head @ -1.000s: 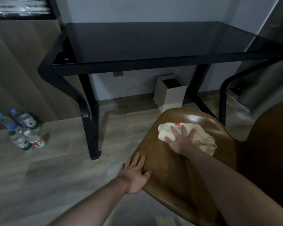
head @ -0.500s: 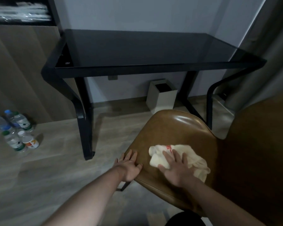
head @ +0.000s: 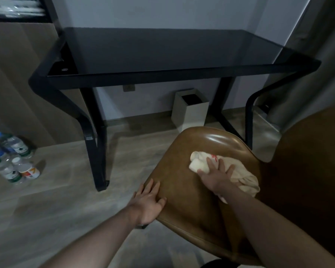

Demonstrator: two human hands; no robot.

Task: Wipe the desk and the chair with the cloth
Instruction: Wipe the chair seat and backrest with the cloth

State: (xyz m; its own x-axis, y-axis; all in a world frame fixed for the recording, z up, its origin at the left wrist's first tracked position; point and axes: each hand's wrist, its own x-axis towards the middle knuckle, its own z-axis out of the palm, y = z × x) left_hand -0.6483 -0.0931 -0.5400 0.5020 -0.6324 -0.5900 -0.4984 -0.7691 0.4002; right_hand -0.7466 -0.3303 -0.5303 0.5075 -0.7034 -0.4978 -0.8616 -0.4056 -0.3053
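Note:
A brown leather chair point(head: 184, 192) fills the lower right, its seat facing me and its backrest point(head: 307, 161) at the right. A crumpled cream cloth point(head: 242, 178) with red print lies on the seat. My right hand point(head: 216, 176) presses flat on the cloth with fingers spread. My left hand point(head: 149, 202) rests on the seat's left edge, fingers straight. The black glass-topped desk point(head: 162, 53) stands behind the chair against the wall.
A white square bin point(head: 191, 111) stands under the desk by the wall. Several water bottles point(head: 12, 157) lie on the wooden floor at the left. A wood-panelled wall is at the left and a grey curtain point(head: 317, 55) at the right.
My right hand slid the cloth toward me on the seat, then pushed it back away and to the right. My left hand stayed on the seat's left edge.

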